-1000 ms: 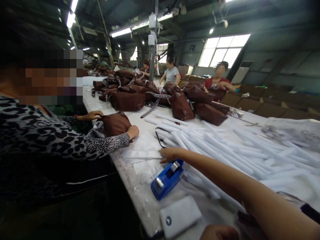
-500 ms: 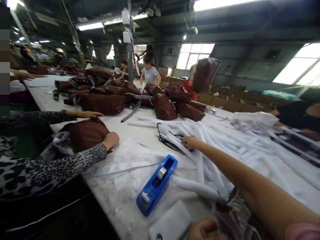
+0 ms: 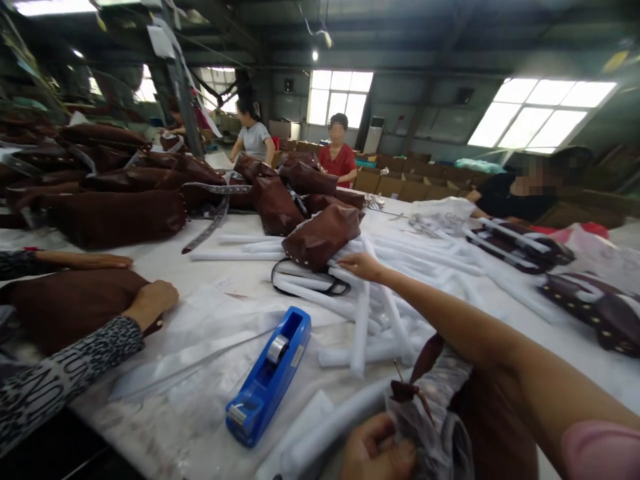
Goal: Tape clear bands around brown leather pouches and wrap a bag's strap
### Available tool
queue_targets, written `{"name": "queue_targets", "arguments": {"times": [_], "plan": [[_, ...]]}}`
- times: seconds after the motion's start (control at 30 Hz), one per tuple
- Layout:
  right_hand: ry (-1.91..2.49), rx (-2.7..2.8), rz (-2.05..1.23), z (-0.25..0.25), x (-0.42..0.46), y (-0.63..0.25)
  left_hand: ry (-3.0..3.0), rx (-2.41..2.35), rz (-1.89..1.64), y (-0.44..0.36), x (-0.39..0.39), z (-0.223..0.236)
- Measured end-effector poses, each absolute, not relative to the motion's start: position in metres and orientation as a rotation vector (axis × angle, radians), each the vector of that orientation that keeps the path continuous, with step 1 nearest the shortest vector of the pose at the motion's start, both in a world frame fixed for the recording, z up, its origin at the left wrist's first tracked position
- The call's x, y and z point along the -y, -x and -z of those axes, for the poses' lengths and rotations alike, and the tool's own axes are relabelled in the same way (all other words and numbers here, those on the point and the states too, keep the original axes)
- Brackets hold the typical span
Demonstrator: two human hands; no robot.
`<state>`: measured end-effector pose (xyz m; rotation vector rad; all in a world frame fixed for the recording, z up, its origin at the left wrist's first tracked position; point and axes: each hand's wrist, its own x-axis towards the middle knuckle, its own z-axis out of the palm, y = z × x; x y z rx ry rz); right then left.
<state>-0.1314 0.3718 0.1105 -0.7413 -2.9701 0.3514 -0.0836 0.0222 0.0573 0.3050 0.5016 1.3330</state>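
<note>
My right hand (image 3: 363,265) is stretched far out over a heap of white foam tubes (image 3: 380,313), fingers apart, its tips at the edge of a brown studded bag (image 3: 323,235) lying on the tubes. It grips nothing that I can see. My left hand (image 3: 375,450) is at the bottom edge, closed on the grey wrapping of a brown bag (image 3: 440,413) lying just in front of me under my right arm. A black cord loop (image 3: 305,280) lies on the tubes to the left of my right hand.
A blue tape dispenser (image 3: 267,377) stands on clear plastic sheets (image 3: 200,347). A co-worker's patterned sleeve and hands (image 3: 150,300) press a brown bag (image 3: 65,307) at left. Piled brown bags (image 3: 115,213) fill the back left. Other people work across the white table (image 3: 165,257).
The view has swung right. A brown bag that was in the air at the far side now lies on the tubes by my right hand, which reached further out.
</note>
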Motion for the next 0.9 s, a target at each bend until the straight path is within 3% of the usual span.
{"name": "queue_targets", "arguments": {"times": [0.17, 0.37, 0.6, 0.9], "plan": [[1.025, 2.801, -0.378, -0.137, -0.399, 0.070, -0.259, -0.514, -1.324, 0.081, -0.016, -0.086], [1.398, 2.935, -0.506, -0.099, -0.388, -0.012, -0.235, -0.552, -1.286, 0.065, -0.011, -0.111], [1.272, 2.985, -0.872, -0.089, -0.357, -0.047, -0.330, -0.555, -1.245, 0.039, -0.009, -0.123], [1.344, 2.804, -0.508, -0.104, -0.376, -0.083, -0.404, -0.618, -1.193, 0.026, -0.016, -0.117]]}}
